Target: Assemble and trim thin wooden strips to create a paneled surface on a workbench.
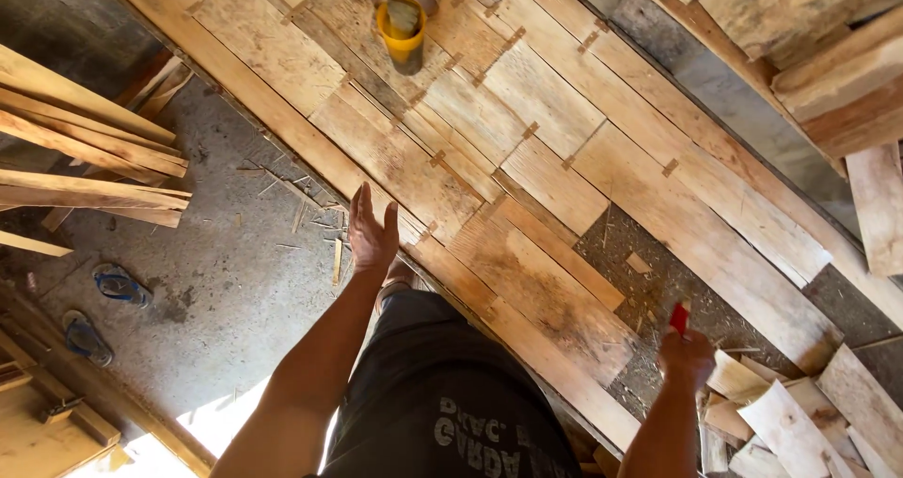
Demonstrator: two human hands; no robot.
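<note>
The right hand [685,356] is clenched around a red-handled tool [678,317]; only the red tip shows above the fist, so its type cannot be determined. The left hand [372,233] is released, fingers spread, above the edge of the jointed wooden panel [527,158]. One yellow container [404,36] stands on the panel's far end, holding a brush-like object, partly cut off. Two blue sandals [103,309] lie on the concrete floor [226,290].
</note>
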